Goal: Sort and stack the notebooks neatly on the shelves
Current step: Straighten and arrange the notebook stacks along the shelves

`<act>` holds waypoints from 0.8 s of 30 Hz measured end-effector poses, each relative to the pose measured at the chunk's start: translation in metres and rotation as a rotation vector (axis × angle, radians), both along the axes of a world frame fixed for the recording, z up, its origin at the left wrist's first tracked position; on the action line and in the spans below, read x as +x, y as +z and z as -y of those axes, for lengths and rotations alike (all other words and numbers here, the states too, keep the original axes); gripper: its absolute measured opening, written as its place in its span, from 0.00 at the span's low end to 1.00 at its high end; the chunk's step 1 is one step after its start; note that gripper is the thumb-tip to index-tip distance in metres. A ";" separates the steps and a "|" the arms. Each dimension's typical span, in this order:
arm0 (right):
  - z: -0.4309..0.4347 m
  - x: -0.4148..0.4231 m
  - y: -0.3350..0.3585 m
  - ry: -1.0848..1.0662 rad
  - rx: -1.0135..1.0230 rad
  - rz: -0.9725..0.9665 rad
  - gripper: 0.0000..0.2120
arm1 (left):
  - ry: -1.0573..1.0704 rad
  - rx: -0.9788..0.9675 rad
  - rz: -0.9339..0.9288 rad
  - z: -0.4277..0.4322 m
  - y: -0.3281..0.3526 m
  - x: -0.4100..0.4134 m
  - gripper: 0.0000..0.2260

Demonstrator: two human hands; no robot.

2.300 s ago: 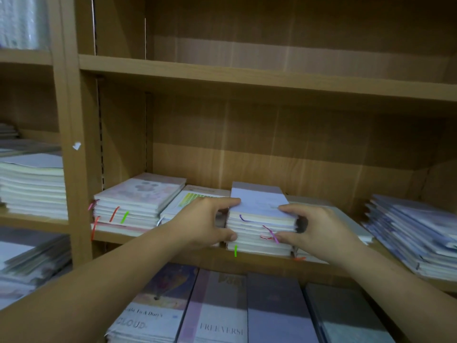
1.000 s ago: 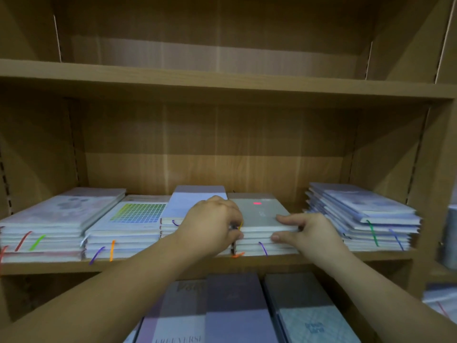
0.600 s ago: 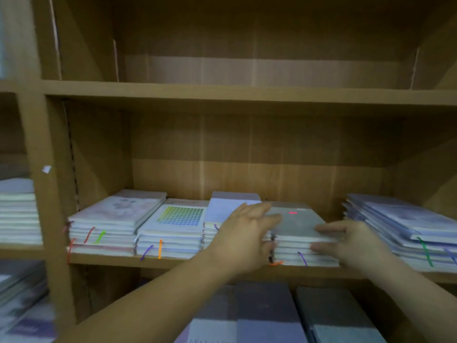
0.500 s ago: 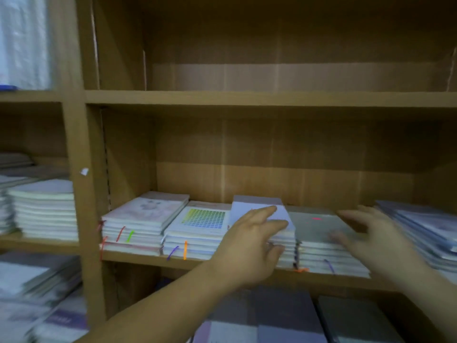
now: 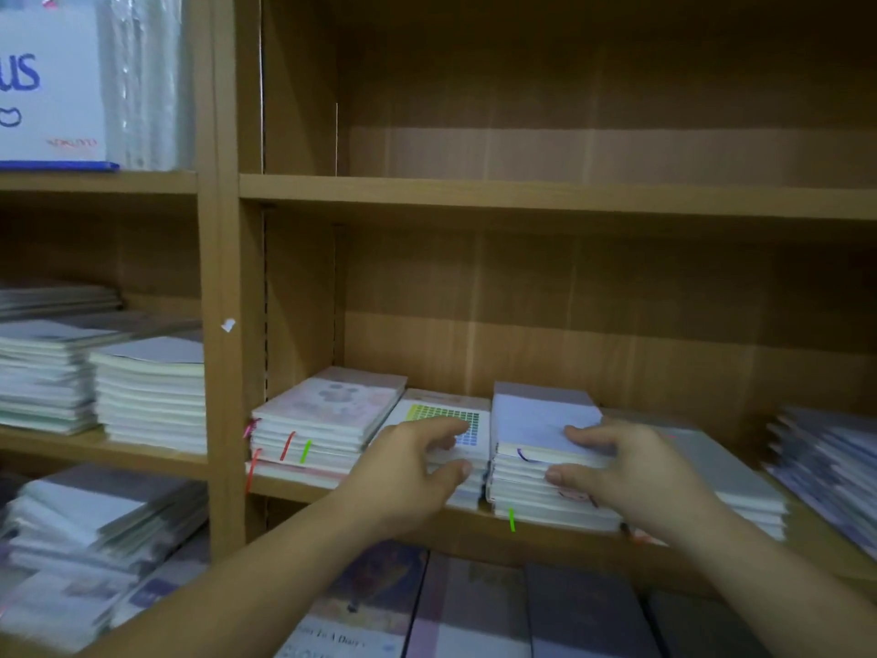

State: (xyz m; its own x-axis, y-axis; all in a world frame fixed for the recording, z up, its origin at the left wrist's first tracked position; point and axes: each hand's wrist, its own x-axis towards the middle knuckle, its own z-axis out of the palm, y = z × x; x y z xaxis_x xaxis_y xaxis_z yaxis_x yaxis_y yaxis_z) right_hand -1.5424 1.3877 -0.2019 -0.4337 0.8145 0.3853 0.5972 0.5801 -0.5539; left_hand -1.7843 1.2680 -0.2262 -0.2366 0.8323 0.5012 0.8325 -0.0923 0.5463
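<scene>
middle shelf (image 5: 294, 486), light brown wood, centre bay: five stacks of notebooks lying flat in a row. from the left:
pink-patterned stack (image 5: 327, 410), with red and green ribbon markers (image 5: 287, 446) hanging at its front;
white stack with a coloured grid cover (image 5: 439, 410), just beside it;
pale lilac stack (image 5: 536, 420);
grey stack (image 5: 726, 472);
blurred bluish stack (image 5: 825, 458), set apart at the far right.
left hand (image 5: 408, 472) — fingers curled over the grid cover, thumb against the front edge, pinching the upper notebooks of that stack.
right hand (image 5: 631, 472) — fingers lying on the lilac cover, thumb pressed to the page edges below, gripping the top few notebooks.
shelf below: larger notebooks (image 5: 470, 605) side by side.
left bay: white stacks (image 5: 147, 396).
</scene>
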 end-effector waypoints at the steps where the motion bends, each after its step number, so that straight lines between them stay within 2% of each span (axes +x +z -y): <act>1: -0.001 -0.001 0.000 -0.018 0.006 0.003 0.34 | -0.017 -0.005 0.000 -0.004 0.000 0.004 0.24; 8: -0.003 -0.003 -0.002 -0.046 0.023 0.030 0.36 | -0.071 0.031 0.010 -0.018 -0.009 0.022 0.21; 14: -0.002 0.011 0.013 0.055 -0.005 0.051 0.34 | -0.021 0.123 -0.232 -0.017 0.007 0.040 0.23; 16: -0.004 0.021 0.022 0.036 0.051 0.041 0.34 | -0.053 0.201 -0.276 -0.017 0.017 0.058 0.22; 19: -0.002 0.048 0.036 0.009 0.151 0.061 0.26 | -0.149 0.286 -0.259 -0.026 0.027 0.098 0.22; 21: -0.004 0.086 0.041 -0.034 0.218 0.056 0.21 | -0.251 0.302 -0.215 -0.039 0.032 0.139 0.20; 24: -0.009 0.158 0.046 -0.167 0.378 0.059 0.18 | -0.382 0.238 -0.116 -0.062 0.034 0.207 0.16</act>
